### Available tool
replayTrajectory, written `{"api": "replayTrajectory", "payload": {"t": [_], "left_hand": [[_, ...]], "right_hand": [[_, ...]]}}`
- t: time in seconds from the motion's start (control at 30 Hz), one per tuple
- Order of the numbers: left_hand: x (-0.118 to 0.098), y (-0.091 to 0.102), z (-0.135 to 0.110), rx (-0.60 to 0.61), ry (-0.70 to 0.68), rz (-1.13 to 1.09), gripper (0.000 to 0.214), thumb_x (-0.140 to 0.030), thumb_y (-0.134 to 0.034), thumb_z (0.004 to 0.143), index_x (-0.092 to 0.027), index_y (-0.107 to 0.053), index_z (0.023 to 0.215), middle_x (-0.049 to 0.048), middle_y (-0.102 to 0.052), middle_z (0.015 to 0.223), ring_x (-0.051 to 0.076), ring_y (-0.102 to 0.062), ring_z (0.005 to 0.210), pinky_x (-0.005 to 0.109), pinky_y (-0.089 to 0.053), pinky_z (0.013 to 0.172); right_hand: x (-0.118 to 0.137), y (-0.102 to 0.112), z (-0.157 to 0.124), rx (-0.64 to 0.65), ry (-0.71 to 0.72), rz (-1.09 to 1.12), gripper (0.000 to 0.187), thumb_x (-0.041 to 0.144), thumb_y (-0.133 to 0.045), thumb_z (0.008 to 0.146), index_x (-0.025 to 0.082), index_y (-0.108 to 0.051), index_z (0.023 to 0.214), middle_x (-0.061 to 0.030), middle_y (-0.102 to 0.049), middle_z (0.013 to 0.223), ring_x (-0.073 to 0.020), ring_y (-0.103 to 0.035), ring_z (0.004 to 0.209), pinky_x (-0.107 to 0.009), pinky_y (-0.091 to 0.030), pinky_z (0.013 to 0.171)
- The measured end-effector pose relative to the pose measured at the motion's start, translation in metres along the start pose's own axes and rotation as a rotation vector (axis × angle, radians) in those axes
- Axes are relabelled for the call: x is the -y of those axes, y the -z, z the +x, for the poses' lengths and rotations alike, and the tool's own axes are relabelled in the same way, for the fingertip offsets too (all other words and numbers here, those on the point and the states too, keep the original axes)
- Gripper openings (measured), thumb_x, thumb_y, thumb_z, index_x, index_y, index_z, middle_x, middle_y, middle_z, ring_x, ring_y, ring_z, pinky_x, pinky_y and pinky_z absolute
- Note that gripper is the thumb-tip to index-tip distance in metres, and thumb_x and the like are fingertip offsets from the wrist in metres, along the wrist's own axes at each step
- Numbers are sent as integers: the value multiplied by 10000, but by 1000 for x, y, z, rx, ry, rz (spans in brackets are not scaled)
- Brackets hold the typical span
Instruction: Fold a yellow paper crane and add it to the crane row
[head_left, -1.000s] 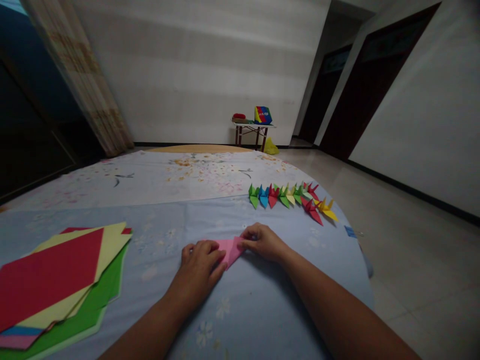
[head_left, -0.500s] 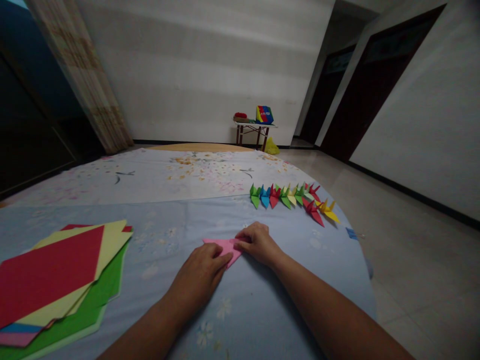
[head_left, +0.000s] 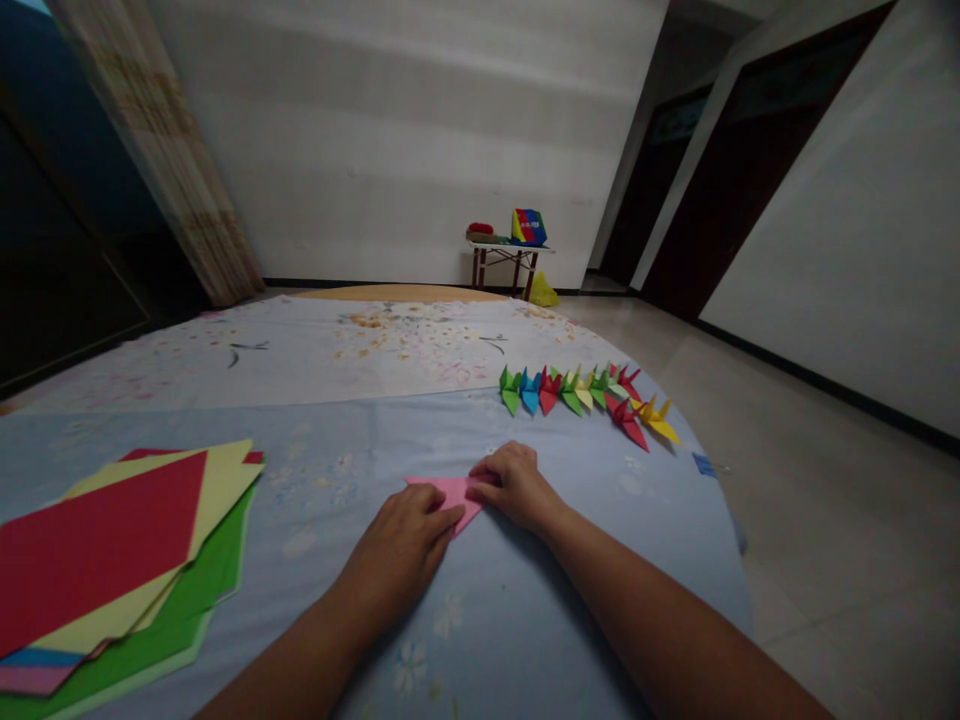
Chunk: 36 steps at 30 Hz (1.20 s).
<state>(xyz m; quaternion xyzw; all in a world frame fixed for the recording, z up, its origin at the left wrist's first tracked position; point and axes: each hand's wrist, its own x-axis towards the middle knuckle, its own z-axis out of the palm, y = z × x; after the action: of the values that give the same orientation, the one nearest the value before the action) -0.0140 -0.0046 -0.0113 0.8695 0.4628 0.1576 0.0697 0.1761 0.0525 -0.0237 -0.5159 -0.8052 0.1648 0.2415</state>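
Note:
A small folded piece of pink origami paper (head_left: 456, 487) lies on the blue floral tablecloth (head_left: 322, 590), its lower edge narrowing to a point. My left hand (head_left: 401, 535) is closed on the left part of the paper, with thumb and fingers pressing it against the cloth. At the right corner, my right hand (head_left: 516, 484) pinches the paper between thumb and curled fingers. Parts of both ends of the paper are hidden under my fingers.
A stack of coloured paper sheets (head_left: 105, 550) lies at the left. Several folded paper cranes (head_left: 549, 390) stand in a row beyond my right hand, near the table's curved right edge. Against the far wall is a small table (head_left: 510, 248) with a colourful box (head_left: 529, 228).
Almost nothing differs. Both hands keep their hold on the pink paper in the same place, and the view has shifted very slightly.

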Motion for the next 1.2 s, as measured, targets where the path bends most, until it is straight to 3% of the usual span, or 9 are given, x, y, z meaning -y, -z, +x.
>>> {"api": "replayTrajectory", "payload": {"t": [0.37, 0.57, 1.2], "left_hand": [[3, 3, 8, -36, 57, -133, 246, -326, -460, 866, -280, -685, 952, 41, -583, 913, 201, -506, 890, 361, -411, 795], [10, -2, 11, -44, 87, -192, 189, -311, -540, 816, -292, -701, 913, 31, -580, 901, 197, -507, 888, 358, -410, 805], [5, -3, 10, -44, 116, -158, 170, -379, -600, 783, -292, -693, 895, 25, -570, 922, 215, -508, 914, 369, -388, 808]], "right_hand": [[-1, 0, -1, -1, 0, -17, 199, 414, -668, 713, 261, -690, 839, -14, -636, 773, -186, -497, 887, -334, -261, 845], [-3, 0, 0, 13, -3, -21, 203, 418, -660, 717, 259, -691, 839, -13, -629, 741, -185, -497, 877, -333, -256, 837], [1, 1, 0, 4, -39, -2, 206, 425, -669, 706, 269, -687, 839, -5, -634, 746, -190, -489, 888, -343, -246, 849]]}}
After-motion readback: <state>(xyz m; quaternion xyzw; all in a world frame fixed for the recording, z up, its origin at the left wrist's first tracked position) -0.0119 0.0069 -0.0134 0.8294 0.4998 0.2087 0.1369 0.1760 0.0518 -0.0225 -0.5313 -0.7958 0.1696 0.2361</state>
